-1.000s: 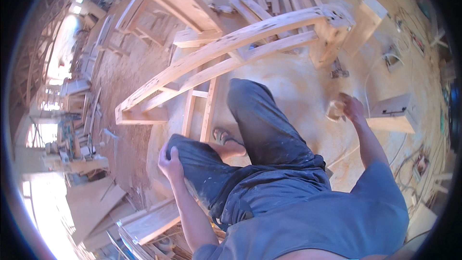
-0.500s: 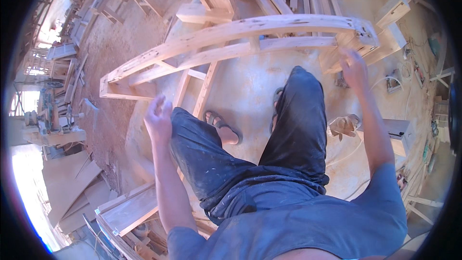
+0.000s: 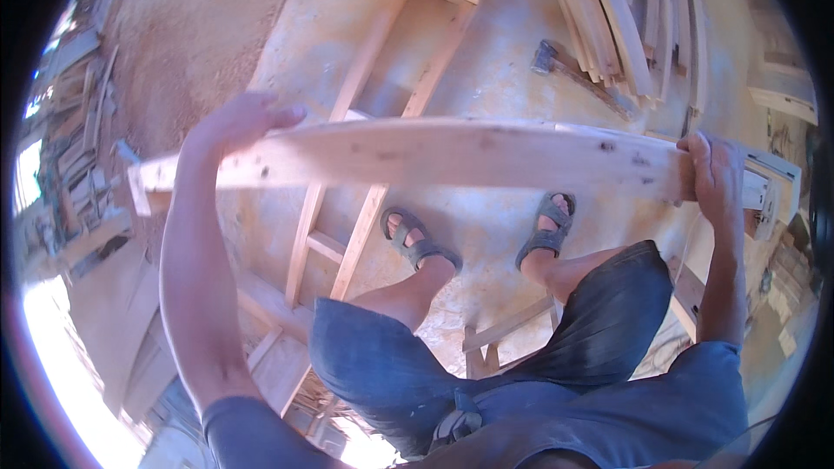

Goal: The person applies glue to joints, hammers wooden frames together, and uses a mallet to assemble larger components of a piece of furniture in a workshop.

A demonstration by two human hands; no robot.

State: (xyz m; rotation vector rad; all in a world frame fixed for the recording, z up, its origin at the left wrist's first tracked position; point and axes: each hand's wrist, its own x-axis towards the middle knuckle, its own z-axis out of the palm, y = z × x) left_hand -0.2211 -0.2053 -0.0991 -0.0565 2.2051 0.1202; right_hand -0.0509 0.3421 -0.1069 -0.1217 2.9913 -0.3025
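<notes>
A long curved wooden frame (image 3: 452,155) of pale planks runs across the view at about waist height. My left hand (image 3: 233,122) rests on its top edge near the left end, fingers curled over the wood. My right hand (image 3: 712,172) grips the frame near its right end. Below the frame I see my legs in dark shorts and my sandalled feet (image 3: 473,239) on the sawdust floor.
A ladder-like wooden frame (image 3: 347,208) lies on the floor under the curved piece. A hammer (image 3: 556,65) lies on the floor near a stack of curved slats (image 3: 625,17). Scrap timber is piled along the left edge (image 3: 69,165). A wooden stool (image 3: 495,339) stands by my legs.
I have stepped up to the curved frame. Both hands rose from near my legs and took hold of it, left near its left end, right near its right end.
</notes>
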